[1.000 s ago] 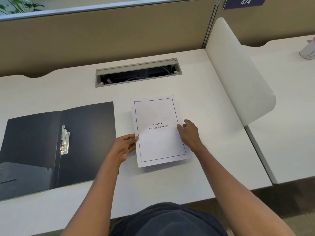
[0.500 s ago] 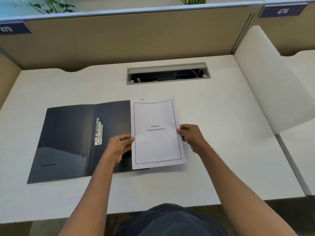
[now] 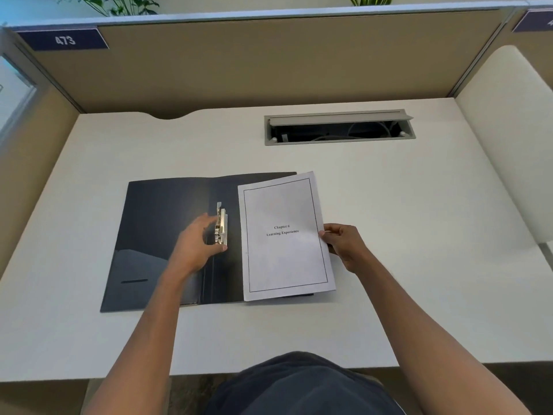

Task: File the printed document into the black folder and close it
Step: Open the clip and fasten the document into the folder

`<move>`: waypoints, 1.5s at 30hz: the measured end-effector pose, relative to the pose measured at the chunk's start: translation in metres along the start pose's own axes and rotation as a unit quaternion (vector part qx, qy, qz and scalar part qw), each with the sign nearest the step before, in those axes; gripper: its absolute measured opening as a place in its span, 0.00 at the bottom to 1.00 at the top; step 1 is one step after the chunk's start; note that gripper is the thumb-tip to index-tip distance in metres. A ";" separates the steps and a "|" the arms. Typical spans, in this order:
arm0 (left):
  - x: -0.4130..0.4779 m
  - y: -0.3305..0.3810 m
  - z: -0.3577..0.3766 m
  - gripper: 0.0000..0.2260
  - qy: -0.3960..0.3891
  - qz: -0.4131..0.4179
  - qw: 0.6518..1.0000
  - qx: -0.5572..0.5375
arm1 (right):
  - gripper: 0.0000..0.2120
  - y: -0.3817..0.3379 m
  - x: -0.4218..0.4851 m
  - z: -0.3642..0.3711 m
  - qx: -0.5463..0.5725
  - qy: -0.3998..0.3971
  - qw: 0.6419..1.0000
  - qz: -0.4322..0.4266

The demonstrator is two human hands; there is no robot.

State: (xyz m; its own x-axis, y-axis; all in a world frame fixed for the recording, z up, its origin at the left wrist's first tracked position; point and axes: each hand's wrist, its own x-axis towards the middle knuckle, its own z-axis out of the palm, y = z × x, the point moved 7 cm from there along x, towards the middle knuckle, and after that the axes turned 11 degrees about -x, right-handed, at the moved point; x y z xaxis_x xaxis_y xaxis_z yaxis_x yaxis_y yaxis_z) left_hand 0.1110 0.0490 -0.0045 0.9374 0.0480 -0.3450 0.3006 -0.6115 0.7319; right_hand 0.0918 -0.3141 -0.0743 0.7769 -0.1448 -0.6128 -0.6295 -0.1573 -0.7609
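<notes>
The black folder [image 3: 161,223] lies open and flat on the white desk, its metal clip [image 3: 221,227] along the spine. The printed document [image 3: 284,235], titled "Chapter 6 Learning Experience", lies over the folder's right half, slightly tilted. My right hand [image 3: 344,245] pinches the document's right edge between thumb and fingers. My left hand [image 3: 196,245] is on the folder at the metal clip, thumb and fingers curled around it; the image is blurred there.
A grey cable slot [image 3: 339,127] is set into the desk [image 3: 419,235] behind the folder. Beige partition walls [image 3: 269,64] enclose the back and left. A white curved divider [image 3: 508,139] stands at the right edge.
The document has shifted left over the folder's right half. My left hand has let go of the paper's left edge and moved to the metal clip. The camera view has panned left.
</notes>
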 end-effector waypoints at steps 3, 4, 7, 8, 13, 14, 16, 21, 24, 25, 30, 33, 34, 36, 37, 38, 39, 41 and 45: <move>0.012 -0.024 -0.003 0.49 -0.039 0.011 0.996 0.081 | 0.08 -0.007 -0.003 0.013 0.010 0.001 1.000 -0.005; 0.015 -0.031 -0.002 0.52 -0.050 0.015 0.993 0.103 | 0.08 -0.008 -0.002 0.017 0.013 0.006 1.000 -0.006; 0.023 -0.050 0.003 0.56 -0.081 0.022 0.986 0.145 | 0.04 -0.014 -0.004 0.026 0.019 0.014 1.000 -0.008; 0.025 -0.054 0.004 0.56 -0.086 0.023 0.984 0.151 | 0.04 -0.015 -0.003 0.029 0.020 0.013 1.000 -0.010; 0.032 -0.064 0.010 0.56 -0.094 0.035 0.977 0.190 | 0.04 -0.018 0.000 0.040 0.019 0.021 1.000 -0.004; 0.033 -0.065 0.011 0.56 -0.095 0.036 0.975 0.197 | 0.03 -0.018 0.001 0.042 0.019 0.024 1.000 -0.002; 0.032 -0.066 0.014 0.54 -0.098 0.037 0.973 0.207 | 0.09 -0.016 0.005 0.046 0.014 0.027 1.000 0.003; 0.032 -0.068 0.015 0.53 -0.101 0.039 0.970 0.217 | 0.10 -0.014 0.012 0.055 -0.005 0.029 1.000 0.012; 0.032 -0.069 0.015 0.53 -0.101 0.041 0.969 0.220 | 0.09 -0.012 0.015 0.059 -0.017 0.034 0.999 0.021; 0.032 -0.069 0.015 0.53 -0.100 0.042 0.969 0.222 | 0.08 -0.011 0.017 0.060 -0.016 0.034 0.999 0.021; 0.031 -0.069 0.015 0.52 -0.106 0.044 0.968 0.225 | 0.12 -0.015 0.016 0.065 -0.028 0.041 0.999 0.021; 0.031 -0.068 0.015 0.52 -0.107 0.042 0.967 0.227 | 0.13 -0.015 0.017 0.065 -0.046 0.052 0.997 0.024; 0.031 -0.068 0.015 0.52 -0.107 0.042 0.967 0.228 | 0.12 -0.015 0.017 0.066 -0.054 0.054 0.997 0.021; 0.030 -0.067 0.015 0.52 -0.106 0.044 0.967 0.227 | 0.09 -0.018 0.015 0.067 -0.070 0.060 0.996 0.008; 0.030 -0.066 0.015 0.52 -0.105 0.046 0.967 0.226 | 0.08 -0.020 0.014 0.067 -0.079 0.068 0.995 0.000; 0.030 -0.066 0.015 0.52 -0.106 0.047 0.967 0.226 | 0.07 -0.022 0.013 0.066 -0.089 0.078 0.993 -0.009; 0.030 -0.066 0.015 0.52 -0.108 0.047 0.967 0.227 | 0.07 -0.023 0.013 0.066 -0.102 0.089 0.991 -0.019; 0.031 -0.065 0.014 0.49 -0.114 0.045 0.966 0.228 | 0.08 -0.027 0.014 0.066 -0.134 0.106 0.985 -0.036; 0.037 -0.047 0.002 0.34 -0.061 0.062 0.981 0.171 | 0.11 -0.038 0.011 0.068 -0.234 0.126 0.961 -0.070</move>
State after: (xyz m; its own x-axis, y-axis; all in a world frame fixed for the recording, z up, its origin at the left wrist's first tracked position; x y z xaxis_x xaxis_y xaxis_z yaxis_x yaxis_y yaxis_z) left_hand 0.1315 0.0781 -0.0523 0.9286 -0.1270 -0.3487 0.0883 -0.8371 0.5400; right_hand 0.1253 -0.2433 -0.0673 0.8633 -0.3130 -0.3959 -0.5025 -0.6068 -0.6159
